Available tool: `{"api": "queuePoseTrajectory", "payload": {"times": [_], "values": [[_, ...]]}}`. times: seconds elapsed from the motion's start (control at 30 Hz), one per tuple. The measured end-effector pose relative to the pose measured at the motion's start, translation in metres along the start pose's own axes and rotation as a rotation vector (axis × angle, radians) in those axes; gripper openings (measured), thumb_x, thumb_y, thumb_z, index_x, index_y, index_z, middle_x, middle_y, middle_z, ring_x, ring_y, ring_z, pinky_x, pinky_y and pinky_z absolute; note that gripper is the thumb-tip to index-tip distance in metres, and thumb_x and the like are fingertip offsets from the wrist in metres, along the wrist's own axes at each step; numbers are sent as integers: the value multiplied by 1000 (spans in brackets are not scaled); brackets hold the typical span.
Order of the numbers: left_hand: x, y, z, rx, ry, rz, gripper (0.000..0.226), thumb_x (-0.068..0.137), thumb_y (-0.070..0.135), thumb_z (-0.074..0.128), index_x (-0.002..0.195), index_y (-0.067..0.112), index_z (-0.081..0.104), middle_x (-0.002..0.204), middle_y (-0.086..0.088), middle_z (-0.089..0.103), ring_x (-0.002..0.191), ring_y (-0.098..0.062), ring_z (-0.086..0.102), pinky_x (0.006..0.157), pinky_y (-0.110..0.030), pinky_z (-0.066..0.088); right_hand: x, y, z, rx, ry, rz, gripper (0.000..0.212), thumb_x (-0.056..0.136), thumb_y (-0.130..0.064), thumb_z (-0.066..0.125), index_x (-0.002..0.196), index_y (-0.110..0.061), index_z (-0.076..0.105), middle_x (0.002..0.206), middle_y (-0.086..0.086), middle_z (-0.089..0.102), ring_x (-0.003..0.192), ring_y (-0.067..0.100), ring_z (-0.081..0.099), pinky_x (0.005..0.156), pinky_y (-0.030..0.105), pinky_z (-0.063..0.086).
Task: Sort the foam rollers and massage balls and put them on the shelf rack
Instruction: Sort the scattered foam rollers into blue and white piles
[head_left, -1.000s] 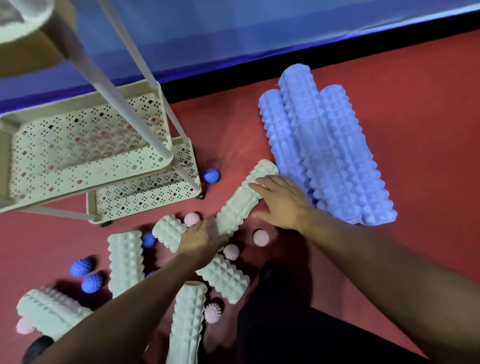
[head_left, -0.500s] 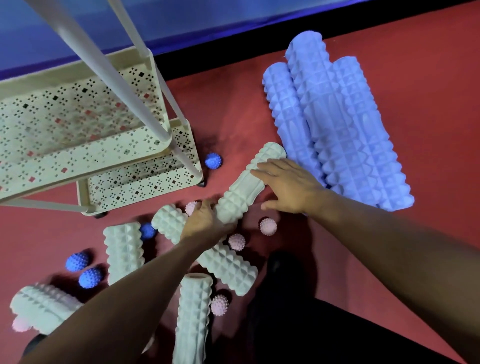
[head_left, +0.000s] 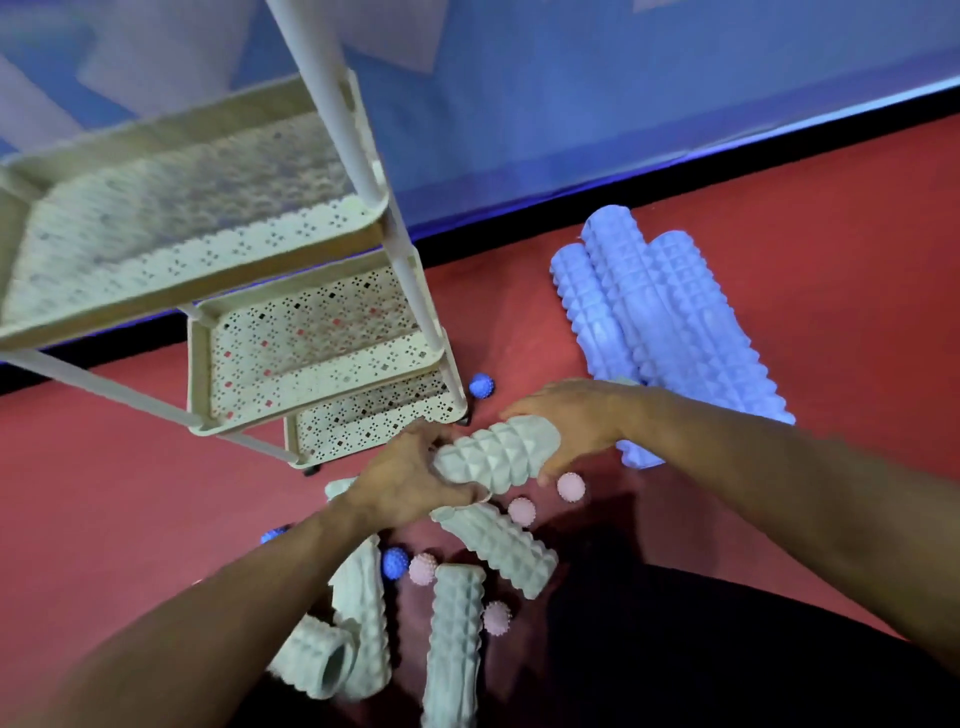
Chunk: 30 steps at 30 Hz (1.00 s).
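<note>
Head view: white foam roller (head_left: 496, 457) held clear of red floor (head_left: 130, 493), near shelf rack (head_left: 311, 332); left hand (head_left: 405, 483) and right hand (head_left: 566, 421) wrapped around opposite ends. Probably light, springy, ridged, non-slip; best gripped at ends.
</note>
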<state>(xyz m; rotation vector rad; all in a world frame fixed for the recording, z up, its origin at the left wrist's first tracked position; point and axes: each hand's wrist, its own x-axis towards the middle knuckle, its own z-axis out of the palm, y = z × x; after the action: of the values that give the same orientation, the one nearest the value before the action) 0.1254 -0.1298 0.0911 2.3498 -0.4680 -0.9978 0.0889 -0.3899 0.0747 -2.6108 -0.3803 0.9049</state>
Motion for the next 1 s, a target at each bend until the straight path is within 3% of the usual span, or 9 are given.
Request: {"api": "queuePoseTrajectory", "payload": {"times": [0.1, 0.2, 0.4, 0.53, 0.63, 0.73, 0.83, 0.9, 1.0], "values": [[-40, 20, -30, -68, 56, 94, 59, 62, 40, 94, 110, 35, 61, 109, 14, 63, 87, 7, 63, 71, -5, 44, -33, -32, -28, 100, 72, -21, 57, 61, -57, 83, 107, -40, 53, 92, -17, 61, 83, 4, 59, 72, 28, 47], [-85, 47, -56, -157, 162, 210, 66, 58, 47, 91, 116, 38, 63, 114, 14, 64, 96, 4, 64, 84, -17, 50, -79, -68, -53, 174, 228, 2, 58, 60, -59, 81, 108, -39, 55, 99, -17, 64, 89, 5, 62, 77, 33, 52], [-176, 103, -89, -454, 429, 393, 76, 72, 27, 91, 138, 31, 51, 124, 16, 62, 103, 16, 58, 87, -7, 47, -173, -154, -78, 364, 583, -31, 50, 71, -50, 81, 112, -31, 59, 104, -12, 68, 97, 14, 66, 86, 48, 53], [-224, 132, -85, -691, 503, 450, 80, 74, 42, 88, 142, 29, 46, 128, 15, 64, 112, -4, 66, 102, -35, 52, -230, -213, -79, 515, 779, -58, 39, 80, -26, 82, 114, -29, 63, 107, -9, 72, 101, 15, 67, 90, 44, 53], [-241, 154, -69, -817, 484, 467, 86, 80, 45, 82, 151, 29, 36, 140, 4, 60, 116, -11, 67, 100, -44, 55, -259, -234, -70, 613, 879, -83, 40, 84, -18, 80, 113, -38, 63, 112, -20, 71, 106, 2, 66, 96, 32, 52], [-240, 177, -47, -843, 474, 452, 95, 75, 53, 82, 153, 30, 33, 143, 6, 57, 123, -12, 62, 104, -45, 52, -277, -232, -51, 691, 914, -49, 41, 87, -13, 77, 113, -42, 63, 112, -32, 69, 107, -8, 63, 97, 20, 49], [-219, 193, -14, -903, 420, 402, 85, 87, 43, 77, 155, 22, 30, 136, 2, 62, 122, -14, 63, 101, -44, 54, -284, -207, -23, 821, 936, 58, 29, 90, -22, 75, 110, -40, 65, 106, -4, 75, 95, 17, 71, 89, 35, 55], [-200, 199, 14, -947, 370, 329, 74, 94, 35, 71, 155, 17, 32, 123, 5, 68, 118, -15, 64, 98, -45, 56, -281, -175, 5, 939, 978, 171, 19, 88, -34, 77, 103, -34, 66, 96, -8, 75, 85, 10, 70, 80, 27, 55], [-166, 202, 56, -926, 300, 226, 63, 97, 34, 66, 150, 15, 40, 106, 16, 67, 101, -14, 65, 98, -52, 53, -268, -121, 52, 1146, 1031, 375, 34, 82, -50, 77, 100, -21, 72, 91, -2, 77, 83, 13, 72, 78, 34, 54]]}}
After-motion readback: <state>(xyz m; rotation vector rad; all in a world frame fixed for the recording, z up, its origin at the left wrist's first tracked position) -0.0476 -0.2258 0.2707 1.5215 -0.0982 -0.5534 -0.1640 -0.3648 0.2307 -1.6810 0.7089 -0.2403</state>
